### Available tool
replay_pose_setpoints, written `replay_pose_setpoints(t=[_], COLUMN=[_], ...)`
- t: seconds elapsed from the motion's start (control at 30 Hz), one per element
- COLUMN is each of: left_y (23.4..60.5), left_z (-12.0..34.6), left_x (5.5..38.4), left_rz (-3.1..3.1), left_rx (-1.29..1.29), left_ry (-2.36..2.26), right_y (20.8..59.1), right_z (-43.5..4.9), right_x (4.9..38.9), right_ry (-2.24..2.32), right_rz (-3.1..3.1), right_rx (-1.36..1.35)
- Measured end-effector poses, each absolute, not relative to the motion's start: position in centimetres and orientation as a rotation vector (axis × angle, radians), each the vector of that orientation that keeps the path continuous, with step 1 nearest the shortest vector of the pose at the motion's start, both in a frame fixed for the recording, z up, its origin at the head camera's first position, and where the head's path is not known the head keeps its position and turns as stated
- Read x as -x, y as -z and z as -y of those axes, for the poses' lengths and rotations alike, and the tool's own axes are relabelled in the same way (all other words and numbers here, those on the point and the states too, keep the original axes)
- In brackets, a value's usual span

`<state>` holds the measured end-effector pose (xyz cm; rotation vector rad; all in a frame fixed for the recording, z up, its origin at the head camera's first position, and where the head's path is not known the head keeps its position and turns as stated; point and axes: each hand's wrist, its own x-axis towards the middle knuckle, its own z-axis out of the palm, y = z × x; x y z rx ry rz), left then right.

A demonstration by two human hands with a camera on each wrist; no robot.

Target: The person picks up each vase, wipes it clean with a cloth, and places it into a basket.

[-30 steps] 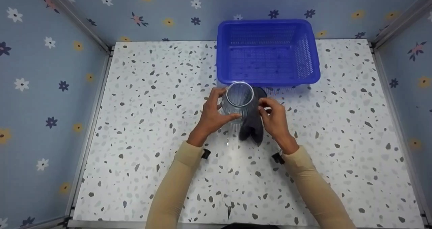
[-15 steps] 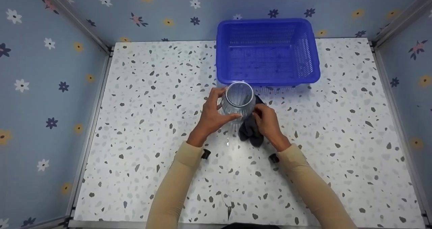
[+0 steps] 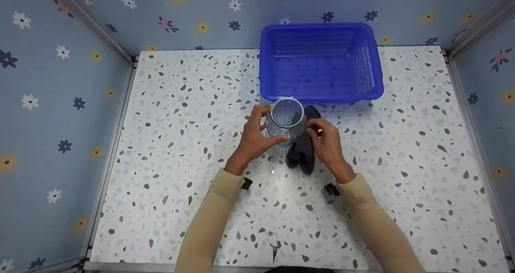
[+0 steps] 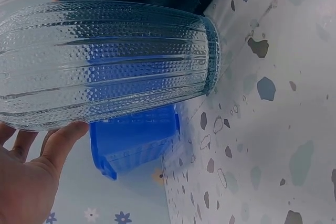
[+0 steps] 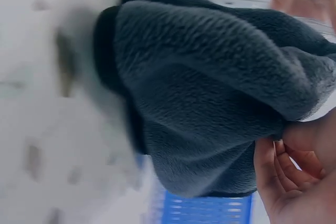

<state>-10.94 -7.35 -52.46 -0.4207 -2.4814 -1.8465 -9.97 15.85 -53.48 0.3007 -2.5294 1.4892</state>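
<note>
A clear ribbed glass vase [image 3: 284,122] with a dimpled surface stands upright on the table. My left hand [image 3: 256,138] grips it from the left, its thumb across the near side and fingers round the far side. In the left wrist view the vase [image 4: 110,64] lies sideways across the picture, its base on the tabletop. On its right side a dark grey fluffy cloth [image 3: 301,150] hangs against the glass. My right hand [image 3: 326,141] pinches this cloth between thumb and fingers. The right wrist view shows the folded cloth [image 5: 194,87] hiding most of the vase.
Behind the vase a blue plastic basket [image 3: 322,98] with slatted sides stands against the rear wall. The speckled white table [image 3: 193,124] is bounded by flowered panels at the left, back and right.
My right hand moved left along the vase with the cloth, then came back to the right. The left hand and the vase have stayed in place.
</note>
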Motion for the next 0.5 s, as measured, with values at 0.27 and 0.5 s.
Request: replay_pose_setpoints(t=[0.27,0.5], left_y=[52.2,52.4], left_z=[7.2,6.9], left_x=[11.1,11.0], left_rz=[2.479,2.477], left_rx=[0.433,0.450], left_ry=[1.835,1.793], right_y=[50.0,47.2], right_z=[-15.5,-15.0], right_x=[9.9,10.2], right_ry=[-1.468,-1.440], right_rz=[2.417,2.429], right_rx=[-0.303,-0.309])
